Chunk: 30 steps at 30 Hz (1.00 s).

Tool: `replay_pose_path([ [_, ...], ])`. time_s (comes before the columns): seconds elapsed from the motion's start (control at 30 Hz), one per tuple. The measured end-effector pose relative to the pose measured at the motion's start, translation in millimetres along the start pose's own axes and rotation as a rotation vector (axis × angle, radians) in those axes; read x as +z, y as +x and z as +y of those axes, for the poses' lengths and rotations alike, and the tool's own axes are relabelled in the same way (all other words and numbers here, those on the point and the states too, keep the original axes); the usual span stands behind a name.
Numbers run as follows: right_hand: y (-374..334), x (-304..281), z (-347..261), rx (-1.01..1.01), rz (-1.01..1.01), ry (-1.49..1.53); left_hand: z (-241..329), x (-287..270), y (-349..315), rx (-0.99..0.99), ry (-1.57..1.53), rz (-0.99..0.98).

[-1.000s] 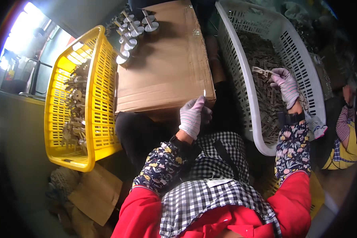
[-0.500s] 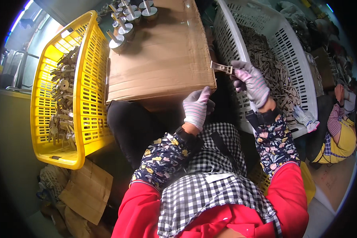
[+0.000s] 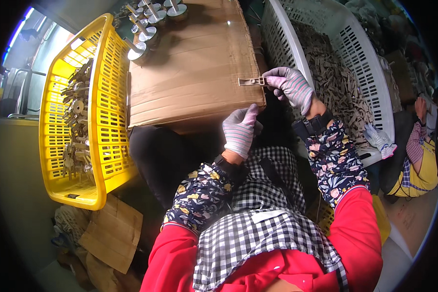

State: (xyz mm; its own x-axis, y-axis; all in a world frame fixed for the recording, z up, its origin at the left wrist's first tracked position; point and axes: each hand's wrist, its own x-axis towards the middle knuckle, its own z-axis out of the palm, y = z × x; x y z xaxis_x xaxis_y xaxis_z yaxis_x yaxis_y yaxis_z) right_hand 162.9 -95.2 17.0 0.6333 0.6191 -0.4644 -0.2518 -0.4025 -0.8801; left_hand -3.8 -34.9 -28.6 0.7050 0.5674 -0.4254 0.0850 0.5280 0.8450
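Observation:
My right hand point(image 3: 293, 87), in a striped grey-pink glove, pinches one end of a small flat metal piece point(image 3: 248, 82) with a buckle-like frame. Its narrow strip points left, over the right edge of the cardboard point(image 3: 190, 82). In a matching glove, my left hand point(image 3: 239, 130) is closed beside the cardboard's front right corner, thumb uppermost; what its curled fingers hold, if anything, is hidden. Several round metal discs with upright stems point(image 3: 140, 50) stand at the cardboard's far left.
On the left, a yellow basket point(image 3: 102, 146) holds many metal parts. A white basket point(image 3: 297, 48) on the right is heaped with similar flat pieces. A loose glove point(image 3: 378, 138) lies at its near end. Another person point(image 3: 418, 165) sits at the far right.
My right hand has moved left and slightly up, bringing the metal piece over the cardboard. My left hand has hardly moved.

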Motion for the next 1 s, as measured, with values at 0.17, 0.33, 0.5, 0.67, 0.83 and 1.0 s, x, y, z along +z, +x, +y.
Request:
replay_pose_path([
  [0.17,6.3,-0.4,2.5,0.007,-0.023,-0.044,-1.5,0.6,-1.0,0.005,0.009,0.013],
  [0.33,12.0,-0.1,6.6,-0.009,-0.036,-0.065,-1.0,1.1,-1.2,0.003,0.015,0.020],
  [0.5,11.2,1.3,5.1,-0.015,-0.035,-0.107,-3.6,0.6,0.9,0.010,0.021,0.007],
  [0.67,8.3,2.5,0.7,-0.044,-0.027,-0.221,-3.8,0.2,0.2,0.008,0.024,0.010],
  [0.83,11.7,-0.9,4.7,-0.118,-0.002,-0.370,-5.9,-0.6,-0.5,0.025,0.030,0.008],
  [1.0,17.5,1.3,5.9,-0.182,0.005,-0.452,-6.1,-3.4,1.6,0.037,0.046,0.019],
])
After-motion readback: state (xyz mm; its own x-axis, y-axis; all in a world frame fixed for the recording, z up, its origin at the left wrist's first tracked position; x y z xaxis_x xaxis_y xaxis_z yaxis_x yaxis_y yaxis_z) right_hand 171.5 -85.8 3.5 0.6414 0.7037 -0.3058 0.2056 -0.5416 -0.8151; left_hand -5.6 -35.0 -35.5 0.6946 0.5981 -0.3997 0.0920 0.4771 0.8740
